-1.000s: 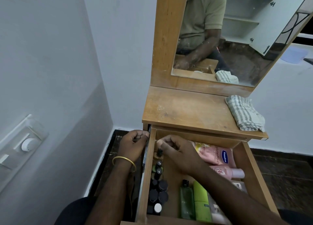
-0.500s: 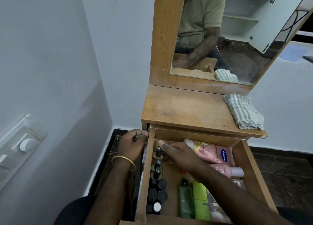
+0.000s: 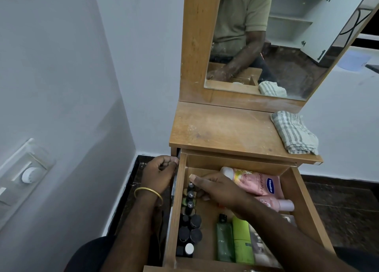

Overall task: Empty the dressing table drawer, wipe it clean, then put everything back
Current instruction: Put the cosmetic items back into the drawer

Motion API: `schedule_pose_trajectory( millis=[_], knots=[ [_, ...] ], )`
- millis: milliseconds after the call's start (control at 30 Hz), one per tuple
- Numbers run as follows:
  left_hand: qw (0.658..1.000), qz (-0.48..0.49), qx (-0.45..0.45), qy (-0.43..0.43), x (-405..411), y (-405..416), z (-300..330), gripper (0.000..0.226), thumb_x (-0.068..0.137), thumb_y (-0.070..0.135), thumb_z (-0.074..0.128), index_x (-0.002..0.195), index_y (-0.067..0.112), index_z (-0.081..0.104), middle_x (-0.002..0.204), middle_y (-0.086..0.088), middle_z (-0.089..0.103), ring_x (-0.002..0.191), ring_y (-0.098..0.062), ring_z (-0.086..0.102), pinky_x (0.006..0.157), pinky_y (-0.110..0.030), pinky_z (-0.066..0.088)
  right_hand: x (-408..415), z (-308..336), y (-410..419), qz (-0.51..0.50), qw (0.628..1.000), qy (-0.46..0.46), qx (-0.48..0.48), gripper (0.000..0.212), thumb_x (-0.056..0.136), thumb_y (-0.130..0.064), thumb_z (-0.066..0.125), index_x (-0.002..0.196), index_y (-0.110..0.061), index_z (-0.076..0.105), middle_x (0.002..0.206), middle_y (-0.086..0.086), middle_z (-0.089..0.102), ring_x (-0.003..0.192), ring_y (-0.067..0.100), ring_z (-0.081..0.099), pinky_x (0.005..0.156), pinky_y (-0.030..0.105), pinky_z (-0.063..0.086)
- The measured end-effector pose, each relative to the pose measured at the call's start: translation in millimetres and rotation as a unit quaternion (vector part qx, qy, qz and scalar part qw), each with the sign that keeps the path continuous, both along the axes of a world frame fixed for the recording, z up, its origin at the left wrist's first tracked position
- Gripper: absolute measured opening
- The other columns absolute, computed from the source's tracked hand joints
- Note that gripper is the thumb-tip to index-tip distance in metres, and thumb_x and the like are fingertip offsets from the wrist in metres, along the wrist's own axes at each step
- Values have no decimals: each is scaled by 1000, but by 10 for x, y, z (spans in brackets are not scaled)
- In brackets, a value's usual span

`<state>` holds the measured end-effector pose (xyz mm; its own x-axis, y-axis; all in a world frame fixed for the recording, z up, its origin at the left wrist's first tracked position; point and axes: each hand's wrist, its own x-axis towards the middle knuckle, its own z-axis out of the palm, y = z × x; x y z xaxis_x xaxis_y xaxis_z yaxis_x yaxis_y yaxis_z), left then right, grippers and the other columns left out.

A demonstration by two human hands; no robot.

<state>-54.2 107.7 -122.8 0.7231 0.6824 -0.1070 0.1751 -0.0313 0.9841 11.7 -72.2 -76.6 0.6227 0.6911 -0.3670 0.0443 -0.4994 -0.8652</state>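
Drawer [image 3: 303, 200] pulled out below the tabletop [image 3: 225, 132], and packed: small dark-capped bottles [image 3: 189, 226] lined along its left wall, green bottles [image 3: 233, 241] at the front, pink Vaseline tube [image 3: 256, 181] across the back. Right hand [image 3: 221, 191] is down inside, beside the top of that bottle row, fingers curled under; whether they pinch anything I cannot tell. Left hand [image 3: 160, 171] is curled round the drawer's outer left edge, steadying it. Emptying looks barely begun. Best play here, I'd say: lift the little bottles upright, a few at a time, and stand them on the tabletop. Striped cloth [image 3: 295, 132] waits at the tabletop's right end, so leave it reachable.
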Motion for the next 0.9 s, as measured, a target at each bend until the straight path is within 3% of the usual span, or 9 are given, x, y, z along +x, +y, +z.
schedule_pose_trajectory(
  millis=[133,200,300,367,433,567,800,900],
  knots=[
    [1000,3,2,4,-1,-14,2,9,88,16,70,84,21,76,81,5,74,83,-16,71,81,-38,59,6,41,-8,20,999,7,-38,58,93,-62,52,99,-8,73,103,11,73,97,24,67,88,36,54],
    [1000,6,6,4,-8,-18,8,8,88,16,70,84,21,76,79,7,73,82,-14,70,80,-35,59,17,116,-29,30,998,-15,-46,49,97,-58,47,103,-18,73,104,4,73,97,18,67,82,33,54],
    [1000,9,3,0,-10,-22,19,8,89,15,70,86,20,76,79,9,72,83,-13,69,80,-32,58,94,250,-154,46,987,-145,-52,33,100,-42,52,95,-16,72,96,4,70,82,15,64,75,34,53],
    [1000,7,3,2,-6,-24,23,9,89,15,69,87,20,76,80,8,72,84,-14,69,80,-31,57,77,321,-288,109,954,-250,-124,22,96,-40,60,88,-21,70,91,-4,65,76,7,59,73,31,54],
    [1000,3,7,4,-1,-28,33,10,89,15,69,87,20,76,81,9,72,84,-13,69,80,-29,56,-32,333,-423,184,912,-313,-193,14,92,-40,65,98,-28,71,100,-11,65,85,1,59,79,25,54],
    [1000,3,17,4,-5,-41,51,11,89,12,68,86,19,76,79,12,70,79,-8,67,74,-22,52,-286,302,-564,239,867,-359,-248,35,85,-51,69,113,-30,67,113,-12,63,100,9,56,87,30,52],
    [1000,3,19,10,-18,-50,54,8,89,14,69,86,19,75,81,9,71,79,-11,67,69,-22,52,-341,300,-580,248,866,-358,-247,44,87,-52,66,125,-31,63,128,-11,57,113,13,51,96,33,47],
    [1000,3,12,12,-19,-42,44,8,89,15,69,87,19,75,81,4,73,79,-14,68,71,-28,56,-184,357,-646,168,891,-370,-202,37,91,-44,65,126,-36,60,129,-16,57,116,5,50,99,27,44]
  ],
)
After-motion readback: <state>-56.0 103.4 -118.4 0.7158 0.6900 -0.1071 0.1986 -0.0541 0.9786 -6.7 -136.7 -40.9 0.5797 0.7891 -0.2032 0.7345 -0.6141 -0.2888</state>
